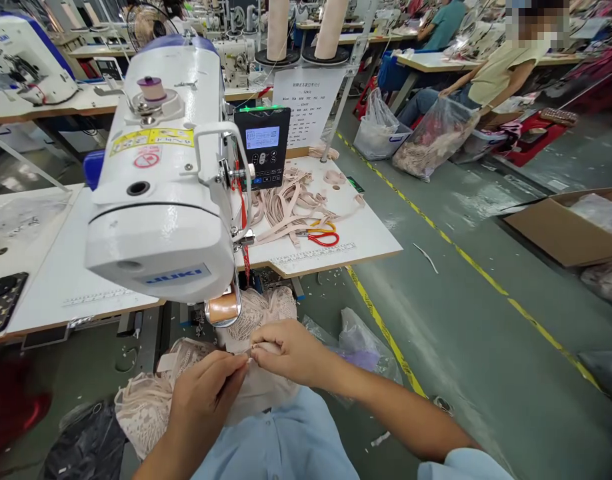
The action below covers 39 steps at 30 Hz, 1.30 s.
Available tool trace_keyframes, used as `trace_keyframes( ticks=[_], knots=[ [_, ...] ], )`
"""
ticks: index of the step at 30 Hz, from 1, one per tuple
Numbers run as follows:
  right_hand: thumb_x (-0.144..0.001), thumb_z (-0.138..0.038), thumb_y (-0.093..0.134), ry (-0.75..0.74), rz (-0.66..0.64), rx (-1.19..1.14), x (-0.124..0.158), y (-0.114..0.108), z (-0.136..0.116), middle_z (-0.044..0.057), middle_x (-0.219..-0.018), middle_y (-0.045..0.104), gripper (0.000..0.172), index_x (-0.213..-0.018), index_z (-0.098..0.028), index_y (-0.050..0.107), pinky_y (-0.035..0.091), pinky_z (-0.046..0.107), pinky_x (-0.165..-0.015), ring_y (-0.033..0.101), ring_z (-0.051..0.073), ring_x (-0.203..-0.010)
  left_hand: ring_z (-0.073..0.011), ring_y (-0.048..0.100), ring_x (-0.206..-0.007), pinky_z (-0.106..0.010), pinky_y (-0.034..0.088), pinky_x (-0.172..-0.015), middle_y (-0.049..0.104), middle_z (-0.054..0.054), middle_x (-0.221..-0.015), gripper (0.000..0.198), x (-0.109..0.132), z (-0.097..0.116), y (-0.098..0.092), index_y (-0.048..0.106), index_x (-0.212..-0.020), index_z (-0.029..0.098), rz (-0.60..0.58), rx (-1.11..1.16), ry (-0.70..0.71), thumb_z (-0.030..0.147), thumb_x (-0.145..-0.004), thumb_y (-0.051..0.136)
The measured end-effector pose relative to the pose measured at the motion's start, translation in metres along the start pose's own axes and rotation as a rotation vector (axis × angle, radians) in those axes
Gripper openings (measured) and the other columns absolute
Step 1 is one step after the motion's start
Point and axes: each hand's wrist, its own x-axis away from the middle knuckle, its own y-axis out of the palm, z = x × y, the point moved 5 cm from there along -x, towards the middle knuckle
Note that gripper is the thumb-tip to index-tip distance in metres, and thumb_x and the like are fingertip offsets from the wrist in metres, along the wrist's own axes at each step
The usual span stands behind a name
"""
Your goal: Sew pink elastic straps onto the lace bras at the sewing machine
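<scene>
A pale pink lace garment (151, 407) lies bunched in my lap below the table edge. My left hand (206, 393) and my right hand (286, 350) meet at its upper edge, both with fingers pinched shut on the lace, just under the head of a white sewing machine (161, 193). The machine's lower end, with a copper-coloured spool (223, 308), hangs right above my fingers.
Beige straps (286, 207) and red-handled scissors (323, 235) lie on the white table (366, 243) to the right of the machine, behind a control panel (263, 150). A phone (1, 300) lies at the left. Plastic bags, a cardboard box (561, 233) and a seated person (501, 73) are across the aisle.
</scene>
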Motion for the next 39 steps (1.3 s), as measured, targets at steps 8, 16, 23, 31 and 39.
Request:
trace_keyframes(
  ticks=[8, 16, 23, 31, 39],
  knots=[
    [-0.083, -0.017, 0.062, 0.064, -0.146, -0.139, 0.001, -0.007, -0.004, -0.003, -0.072, 0.068, 0.009, -0.08, -0.018, 0.07, 0.04, 0.02, -0.062, 0.06, 0.011, -0.069, -0.0077, 0.063, -0.065, -0.015, 0.045, -0.058, 0.069, 0.006, -0.076, 0.01, -0.003, -0.007, -0.001, 0.066, -0.091, 0.027, -0.058, 0.054, -0.104, 0.022, -0.093, 0.057],
    [-0.082, -0.014, 0.062, -0.046, -0.163, 0.047, 0.002, -0.007, -0.011, -0.004, -0.071, 0.066, 0.012, -0.086, -0.02, 0.072, 0.037, 0.021, -0.061, 0.058, 0.012, -0.067, -0.0121, 0.066, -0.069, -0.019, 0.047, -0.059, 0.072, 0.002, -0.083, 0.018, -0.004, -0.017, 0.005, 0.066, -0.108, 0.026, -0.156, 0.045, -0.16, 0.031, -0.094, 0.055],
    [-0.085, -0.026, 0.069, 0.038, -0.114, -0.087, 0.005, 0.0, 0.004, -0.002, -0.081, 0.07, 0.009, -0.091, -0.021, 0.073, 0.042, 0.022, -0.069, 0.063, 0.013, -0.078, -0.0131, 0.061, -0.061, -0.023, 0.04, -0.055, 0.066, 0.001, -0.071, 0.031, -0.002, -0.019, 0.013, 0.061, -0.082, 0.022, -0.251, -0.045, -0.164, 0.033, -0.1, 0.039],
    [-0.081, -0.017, 0.063, -0.153, 0.07, 0.152, -0.024, -0.013, -0.025, -0.001, -0.077, 0.062, 0.007, -0.082, -0.019, 0.069, 0.039, 0.023, -0.066, 0.057, 0.013, -0.075, -0.0116, 0.06, -0.056, -0.021, 0.039, -0.051, 0.064, 0.004, -0.065, 0.023, -0.009, -0.024, 0.001, 0.059, -0.087, 0.022, 0.016, -0.135, -0.224, 0.036, -0.098, 0.044],
    [-0.077, -0.013, 0.053, -0.105, -0.036, 0.475, -0.087, -0.019, -0.038, -0.002, -0.054, 0.043, 0.028, -0.051, -0.018, 0.043, 0.017, 0.028, -0.051, 0.032, 0.011, -0.053, -0.0141, 0.06, -0.063, -0.025, 0.037, -0.059, 0.066, 0.001, -0.072, 0.034, -0.008, -0.054, -0.02, 0.059, -0.125, 0.024, 0.146, -0.614, 0.232, 0.014, -0.093, 0.049]
  ],
)
